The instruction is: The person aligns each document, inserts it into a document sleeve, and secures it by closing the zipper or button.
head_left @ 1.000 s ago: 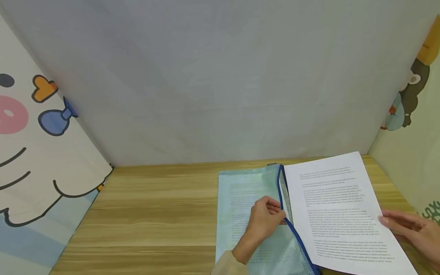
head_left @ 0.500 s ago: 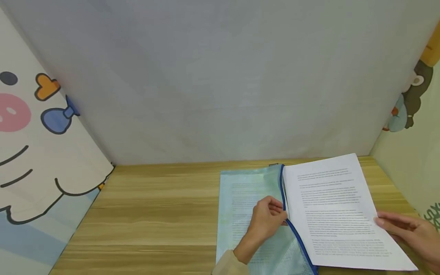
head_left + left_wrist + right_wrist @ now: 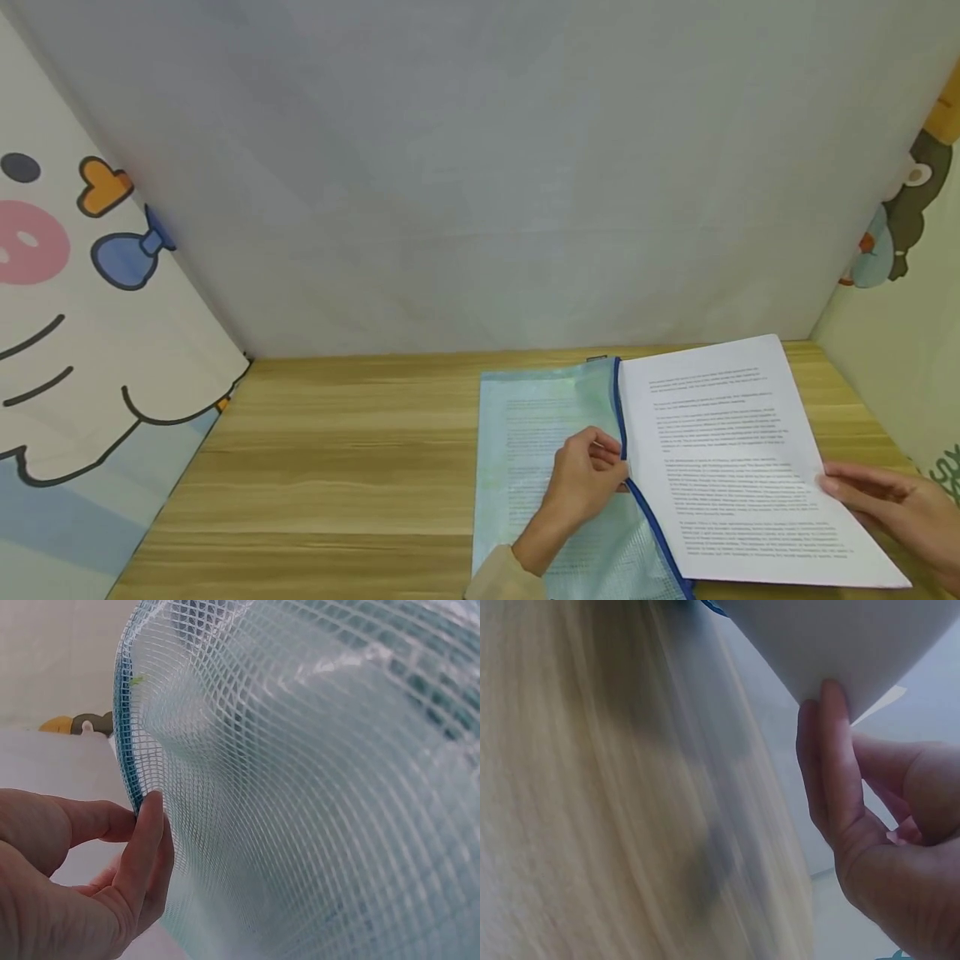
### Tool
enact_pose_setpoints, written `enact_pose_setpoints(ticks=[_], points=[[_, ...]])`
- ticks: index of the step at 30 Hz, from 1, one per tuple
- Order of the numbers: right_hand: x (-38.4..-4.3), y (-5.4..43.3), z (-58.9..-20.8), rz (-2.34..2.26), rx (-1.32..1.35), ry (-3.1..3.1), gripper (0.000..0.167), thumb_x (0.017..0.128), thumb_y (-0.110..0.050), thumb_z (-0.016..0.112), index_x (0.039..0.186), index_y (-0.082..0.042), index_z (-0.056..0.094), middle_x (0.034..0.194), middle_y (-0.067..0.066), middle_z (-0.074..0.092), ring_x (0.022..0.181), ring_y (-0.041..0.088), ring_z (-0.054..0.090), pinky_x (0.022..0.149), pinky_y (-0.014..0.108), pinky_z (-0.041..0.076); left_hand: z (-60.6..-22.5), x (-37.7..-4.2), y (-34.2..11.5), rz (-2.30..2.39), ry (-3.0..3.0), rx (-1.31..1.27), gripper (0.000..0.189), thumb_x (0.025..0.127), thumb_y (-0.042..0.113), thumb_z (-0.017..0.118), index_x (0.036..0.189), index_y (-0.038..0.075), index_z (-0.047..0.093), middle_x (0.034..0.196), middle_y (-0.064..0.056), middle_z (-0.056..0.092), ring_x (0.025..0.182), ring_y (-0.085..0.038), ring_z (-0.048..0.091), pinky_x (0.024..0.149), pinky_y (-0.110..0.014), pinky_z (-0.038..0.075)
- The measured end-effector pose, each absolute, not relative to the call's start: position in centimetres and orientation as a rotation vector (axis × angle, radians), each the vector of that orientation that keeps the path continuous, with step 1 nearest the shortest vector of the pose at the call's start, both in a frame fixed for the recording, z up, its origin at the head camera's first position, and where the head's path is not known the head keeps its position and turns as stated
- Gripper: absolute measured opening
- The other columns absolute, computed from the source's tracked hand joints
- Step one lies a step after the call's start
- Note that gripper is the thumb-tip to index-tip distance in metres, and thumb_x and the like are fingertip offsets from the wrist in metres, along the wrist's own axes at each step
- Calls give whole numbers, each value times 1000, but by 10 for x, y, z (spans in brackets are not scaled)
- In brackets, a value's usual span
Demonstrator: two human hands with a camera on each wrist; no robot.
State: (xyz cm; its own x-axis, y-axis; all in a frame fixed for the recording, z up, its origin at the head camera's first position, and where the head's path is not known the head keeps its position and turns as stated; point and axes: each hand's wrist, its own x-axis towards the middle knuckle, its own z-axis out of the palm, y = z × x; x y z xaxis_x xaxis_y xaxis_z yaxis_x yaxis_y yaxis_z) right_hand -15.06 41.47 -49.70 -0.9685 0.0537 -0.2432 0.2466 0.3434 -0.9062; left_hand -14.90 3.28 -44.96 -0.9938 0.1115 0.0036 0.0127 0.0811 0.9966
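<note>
A pale teal mesh zipper pouch [image 3: 570, 533] with a blue edge lies on the table, a printed page showing through it. My left hand [image 3: 583, 477] pinches the blue edge midway along the pouch's mouth; the left wrist view shows thumb and fingers on the mesh pouch [image 3: 247, 795]. At the mouth, the left edge of some printed paper sheets [image 3: 723, 467] meets the opening, partly hidden behind the blue edge. My right hand [image 3: 888, 504] holds the sheets by their right edge. From below, the right wrist view shows fingers of the right hand [image 3: 855, 795] under the paper [image 3: 855, 645].
The wooden table [image 3: 337, 467] extends left of the pouch. A grey wall [image 3: 480, 183] rises behind it. Panels with cartoon prints stand at the left [image 3: 112, 350] and right [image 3: 915, 358].
The sheets and my right hand have shifted slightly left toward the pouch. The gap at the pouch's mouth looks narrower. My left hand keeps its pinch on the edge.
</note>
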Motion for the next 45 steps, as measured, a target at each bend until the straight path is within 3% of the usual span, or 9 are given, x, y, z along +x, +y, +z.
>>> enact_pose_setpoints(ticks=[9,12,16,19,24,28,32,36,45], points=[[-153,415,-494,-1650,271,2375,21,98,-30,73,94,-50,70,95,-27,68,83,10,71,69,31,61,-451,-149,33,2025,2304,187,13,83,-12,68,92,-4,66,79,-4,64,64,-4,61,56,-24,59],[-155,415,-492,-1591,275,2406,14,98,-33,72,111,-32,78,99,-23,69,82,8,70,69,30,60,-452,-150,33,2015,2324,213,13,82,-13,68,92,-4,66,79,-6,65,64,-4,60,56,-22,58],[-159,414,-487,-1478,257,2446,63,98,-39,70,138,9,58,110,-9,71,85,6,68,72,29,59,-453,-150,32,1990,2330,231,12,82,-12,68,91,-4,66,80,-8,65,64,-3,58,56,-20,56],[-161,414,-484,-1454,234,2462,71,100,-37,69,140,18,48,111,-5,72,86,4,68,73,28,59,-454,-150,33,1983,2334,237,12,82,-11,68,91,-3,66,81,-9,65,65,-2,58,56,-19,56],[-161,418,-480,-1582,187,2485,16,101,-23,68,112,-17,79,97,-23,69,79,3,68,68,25,59,-457,-151,32,1976,2342,248,12,82,-12,67,91,-4,66,79,-7,65,63,-2,59,56,-19,56],[-162,420,-477,-1683,141,2458,36,100,-13,68,89,-47,71,91,-28,68,77,8,71,65,27,60,-457,-151,33,1956,2367,251,13,81,-12,67,90,-3,66,78,-5,65,63,-1,58,57,-18,56],[-163,417,-473,-1609,127,2486,12,100,-16,70,103,-22,80,94,-25,69,79,10,71,67,29,61,-458,-151,33,1914,2407,251,13,81,-10,69,90,0,67,78,-2,65,63,0,58,58,-17,54],[-166,413,-468,-1517,98,2516,41,101,-20,68,124,14,65,100,-20,70,82,8,70,70,30,61,-458,-151,32,1884,2452,275,12,82,-7,71,89,2,68,78,0,66,65,1,57,59,-17,53],[-167,408,-472,-1492,-32,2461,47,105,-17,60,133,20,51,103,-17,71,89,10,72,73,30,61,-459,-152,32,1865,2453,286,12,83,-8,71,90,2,68,81,-7,68,67,0,58,62,-16,53]])
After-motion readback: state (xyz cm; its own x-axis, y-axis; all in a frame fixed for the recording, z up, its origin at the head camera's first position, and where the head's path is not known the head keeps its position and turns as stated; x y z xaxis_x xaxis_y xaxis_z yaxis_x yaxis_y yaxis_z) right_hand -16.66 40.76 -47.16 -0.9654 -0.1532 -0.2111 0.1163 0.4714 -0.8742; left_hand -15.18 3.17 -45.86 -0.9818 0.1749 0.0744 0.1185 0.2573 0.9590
